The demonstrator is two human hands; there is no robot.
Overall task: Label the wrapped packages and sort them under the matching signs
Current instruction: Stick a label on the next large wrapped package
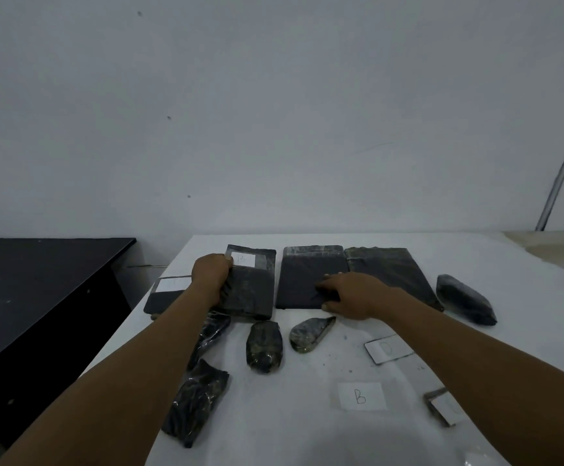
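At the far side of the white table [307, 432], my left hand [210, 277] grips a flat black wrapped package [250, 290] by its left edge, fingers curled round the side and thumb up by the white label [244, 259] stuck on its far end; the letter on that label is too faint to read. Just right of this package lies a second flat package [302, 274], and my right hand [344, 294] rests on its near right corner, fingers laid fairly straight across the wrap. Touching that one on its right is a third flat package [388, 270], and further right a lumpy wrapped bundle [465, 301]. Left of the gripped package, partly under my forearm, sits another flat package with a white label [169, 290]. Nearer to me than the gripped package lie an oval bundle [264, 346], a teardrop-shaped bundle [309, 332] and a long crinkled bundle [195, 401]. Well to the near right, a paper sign marked B [360, 396] lies flat on the table.
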